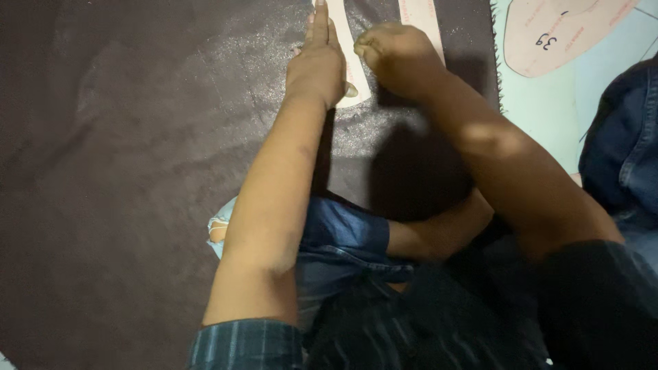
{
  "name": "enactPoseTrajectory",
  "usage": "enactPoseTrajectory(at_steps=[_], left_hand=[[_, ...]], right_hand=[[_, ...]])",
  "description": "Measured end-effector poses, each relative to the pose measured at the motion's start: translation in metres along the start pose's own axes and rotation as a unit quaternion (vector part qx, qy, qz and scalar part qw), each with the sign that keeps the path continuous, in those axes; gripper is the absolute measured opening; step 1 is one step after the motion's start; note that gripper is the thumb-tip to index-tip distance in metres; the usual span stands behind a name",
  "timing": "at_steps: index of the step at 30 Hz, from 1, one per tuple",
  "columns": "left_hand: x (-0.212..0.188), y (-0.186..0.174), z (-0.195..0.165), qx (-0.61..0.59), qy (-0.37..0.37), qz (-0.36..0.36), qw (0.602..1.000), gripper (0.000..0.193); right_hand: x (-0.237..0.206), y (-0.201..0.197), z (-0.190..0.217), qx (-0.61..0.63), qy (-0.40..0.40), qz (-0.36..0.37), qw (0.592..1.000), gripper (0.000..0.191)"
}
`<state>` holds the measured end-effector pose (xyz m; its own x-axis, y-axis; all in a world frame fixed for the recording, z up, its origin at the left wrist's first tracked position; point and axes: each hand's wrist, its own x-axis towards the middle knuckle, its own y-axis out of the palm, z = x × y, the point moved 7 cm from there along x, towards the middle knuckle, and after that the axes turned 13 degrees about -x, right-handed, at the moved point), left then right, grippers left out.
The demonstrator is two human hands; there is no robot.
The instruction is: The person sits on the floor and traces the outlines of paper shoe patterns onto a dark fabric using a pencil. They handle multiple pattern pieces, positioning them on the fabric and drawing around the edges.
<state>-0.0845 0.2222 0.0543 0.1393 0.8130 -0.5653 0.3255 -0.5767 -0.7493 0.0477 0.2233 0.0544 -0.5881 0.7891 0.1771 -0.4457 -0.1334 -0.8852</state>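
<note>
A large dark brown sheet of leather-like material (137, 151) covers the floor in front of me. On it, at the top centre, lies a long pale pink paper pattern strip (356, 68). My left hand (317, 62) lies flat on this strip, fingers straight and pressing it down. My right hand (394, 55) is curled into a fist right beside the strip's right edge; what it grips is hidden by the fingers. A second pale strip (421, 20) lies just to the right.
A larger pink pattern piece (548, 34) lies on a light green surface (541, 109) at the top right. Someone's blue denim garment (627, 144) is at the right edge. My bent knee in torn jeans (336, 240) is below my arms.
</note>
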Motion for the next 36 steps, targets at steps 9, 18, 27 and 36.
enactPoseTrajectory(at_steps=[9, 18, 27, 36], left_hand=[[-0.002, 0.004, -0.003, 0.018, -0.003, 0.003, 1.000, 0.124], [-0.006, 0.003, 0.000, -0.013, 0.004, -0.011, 1.000, 0.125], [-0.004, 0.004, 0.003, -0.032, 0.028, -0.032, 0.999, 0.126], [-0.006, 0.007, 0.009, -0.050, 0.008, -0.027, 0.998, 0.125]], right_hand=[[-0.045, -0.012, 0.013, 0.081, 0.145, 0.172, 0.971, 0.025], [-0.051, -0.014, 0.014, 0.062, 0.182, 0.232, 0.954, 0.028], [-0.058, -0.026, 0.020, 0.054, 0.148, 0.164, 0.974, 0.030], [-0.064, -0.007, 0.019, 0.099, 0.157, 0.171, 0.968, 0.025]])
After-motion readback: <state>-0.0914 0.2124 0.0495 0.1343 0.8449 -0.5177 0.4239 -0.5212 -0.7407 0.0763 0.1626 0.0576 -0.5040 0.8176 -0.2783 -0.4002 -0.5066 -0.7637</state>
